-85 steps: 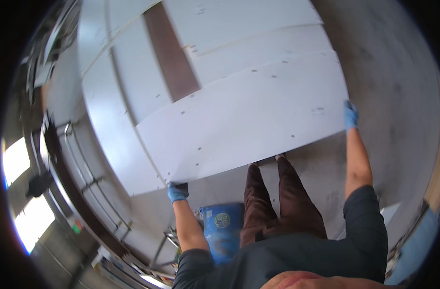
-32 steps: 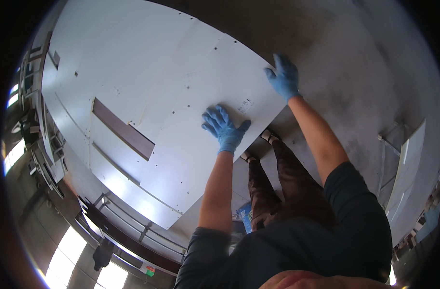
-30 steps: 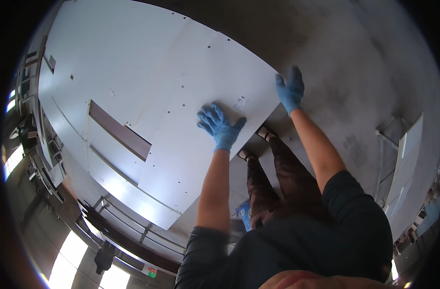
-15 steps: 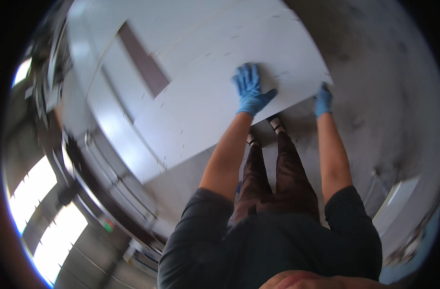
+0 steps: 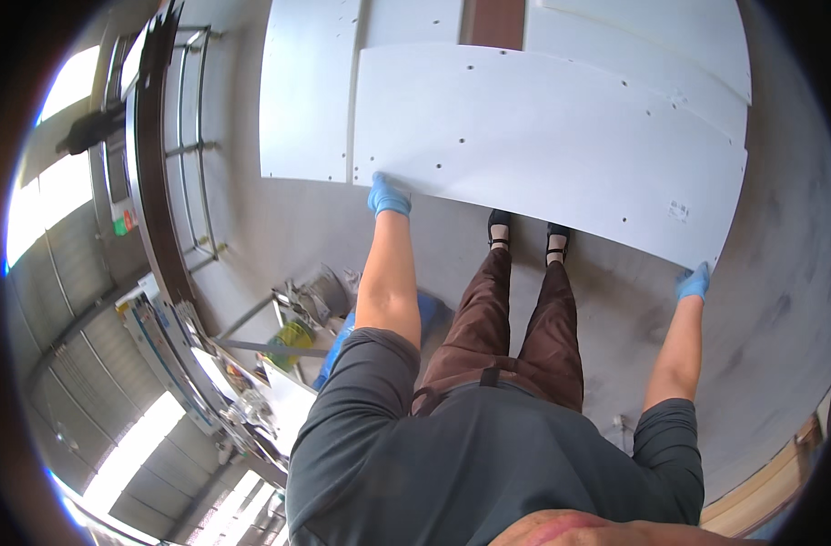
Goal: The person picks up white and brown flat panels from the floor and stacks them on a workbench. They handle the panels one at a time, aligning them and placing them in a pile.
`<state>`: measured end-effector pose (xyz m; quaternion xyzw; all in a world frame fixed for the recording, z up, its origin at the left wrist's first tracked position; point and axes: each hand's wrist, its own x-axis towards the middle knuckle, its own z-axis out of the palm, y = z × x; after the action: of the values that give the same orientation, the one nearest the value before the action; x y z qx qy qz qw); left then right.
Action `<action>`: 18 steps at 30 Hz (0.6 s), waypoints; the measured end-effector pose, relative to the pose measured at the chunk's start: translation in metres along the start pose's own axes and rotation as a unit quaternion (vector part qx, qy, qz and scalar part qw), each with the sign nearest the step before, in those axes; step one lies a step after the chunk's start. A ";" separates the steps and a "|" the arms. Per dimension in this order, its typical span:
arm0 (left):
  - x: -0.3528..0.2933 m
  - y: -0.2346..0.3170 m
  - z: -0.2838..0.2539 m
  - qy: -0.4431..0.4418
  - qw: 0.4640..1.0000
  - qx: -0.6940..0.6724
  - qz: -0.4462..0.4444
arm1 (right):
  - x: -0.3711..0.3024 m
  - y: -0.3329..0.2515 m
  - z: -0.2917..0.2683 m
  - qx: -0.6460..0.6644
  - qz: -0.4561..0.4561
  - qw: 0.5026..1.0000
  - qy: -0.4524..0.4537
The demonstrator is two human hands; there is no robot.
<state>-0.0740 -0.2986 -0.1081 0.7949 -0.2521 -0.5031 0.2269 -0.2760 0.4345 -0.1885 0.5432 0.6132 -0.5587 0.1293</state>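
In front of me lies a long white panel (image 5: pixel 543 146) with small dark holes and a label near its right end. My left hand (image 5: pixel 390 195), in a blue glove, is closed on the panel's near edge close to its left end. At the near right corner, my right hand (image 5: pixel 694 282), gloved the same, grips the edge. The fingers of both hands are partly hidden by the panel.
Another white panel (image 5: pixel 306 100) lies to the left, and a brown strip (image 5: pixel 493 23) shows beyond. A metal frame (image 5: pixel 197 146) stands at the far left. Nearer left are a yellow-green container (image 5: pixel 291 341) and a blue bag-like item (image 5: pixel 338 346).
My left hand has gone from lying flat on the panel to gripping its near edge at the left. My right hand remains at the right corner. My view has turned.
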 end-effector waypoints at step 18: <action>-0.011 -0.004 -0.075 -0.052 0.991 0.082 0.096 | -0.282 0.035 0.160 -0.600 -0.459 0.653 -0.046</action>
<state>-0.0092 -0.2808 -0.0736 0.7557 -0.3789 -0.4974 0.1948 -0.2135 0.1481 -0.0464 -0.0299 0.9793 -0.0814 0.1830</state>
